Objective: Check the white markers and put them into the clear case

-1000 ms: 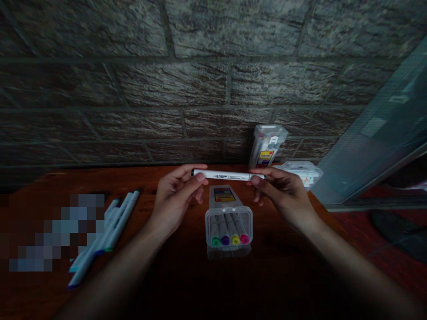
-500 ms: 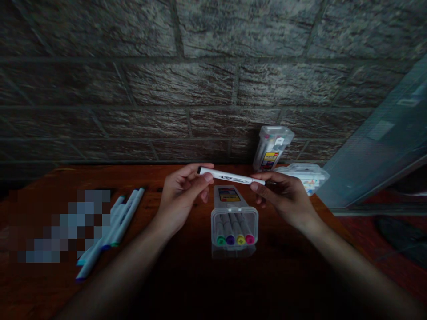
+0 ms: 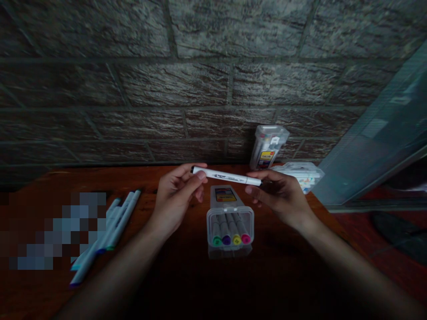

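Observation:
A white marker (image 3: 227,176) with dark ends and printed lettering is held almost level between my two hands. My left hand (image 3: 178,198) pinches its left end between thumb and fingers. At the other end, the thumb and fingers of my right hand (image 3: 280,193) close around the tip. Below the marker lies a clear plastic marker case (image 3: 230,229), its near end facing me. Several grey markers with green, purple, yellow and pink ends show inside it. A yellow and blue label (image 3: 225,194) is on the case's far part.
Several loose markers (image 3: 115,222) lie on the wooden table (image 3: 160,284) at left, beside a pixelated patch. A filled marker case (image 3: 268,146) stands upright against the brick wall (image 3: 207,84). Another clear case (image 3: 305,175) lies behind my right hand. A glass panel (image 3: 370,129) rises at right.
The whole view has shifted slightly, so most things sit a little further left. The marker has turned a little, showing more of its lettering and its dark right tip. Both hands keep their hold.

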A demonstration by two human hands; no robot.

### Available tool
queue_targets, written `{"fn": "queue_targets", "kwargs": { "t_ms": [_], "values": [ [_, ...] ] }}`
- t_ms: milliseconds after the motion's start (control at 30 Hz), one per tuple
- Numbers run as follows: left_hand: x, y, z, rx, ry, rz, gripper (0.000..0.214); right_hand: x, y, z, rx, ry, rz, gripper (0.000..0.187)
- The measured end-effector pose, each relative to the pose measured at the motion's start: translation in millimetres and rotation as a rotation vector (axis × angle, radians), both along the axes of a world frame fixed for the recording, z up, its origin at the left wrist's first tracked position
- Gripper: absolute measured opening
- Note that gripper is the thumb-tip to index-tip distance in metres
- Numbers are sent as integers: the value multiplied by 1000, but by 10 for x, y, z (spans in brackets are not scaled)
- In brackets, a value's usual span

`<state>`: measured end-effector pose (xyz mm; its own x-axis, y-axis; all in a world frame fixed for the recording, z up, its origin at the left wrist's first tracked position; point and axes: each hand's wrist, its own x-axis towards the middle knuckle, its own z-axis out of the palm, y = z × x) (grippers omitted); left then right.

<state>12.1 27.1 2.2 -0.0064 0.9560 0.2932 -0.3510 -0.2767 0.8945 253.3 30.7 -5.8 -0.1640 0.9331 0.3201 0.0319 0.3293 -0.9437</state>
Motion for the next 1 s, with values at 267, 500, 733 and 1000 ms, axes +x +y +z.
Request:
{"fn": "queue_targets", "kwargs": {
  "t_ms": [267,500,733,1000],
  "values": [
    [-7,16,-12,-5,7,5,20,-11,-6,7,23,3,-15,29],
    [-3,20,-16,12,32,11,20,-5,-10,28,2,11,-34,31],
    [-18,31,-63,47,97,35,19,-3,-8,45,-23,41,-57,31],
    [-13,1,-61,77,121,18,19,21,23,20,-28,92,-78,35]
  ]
}}
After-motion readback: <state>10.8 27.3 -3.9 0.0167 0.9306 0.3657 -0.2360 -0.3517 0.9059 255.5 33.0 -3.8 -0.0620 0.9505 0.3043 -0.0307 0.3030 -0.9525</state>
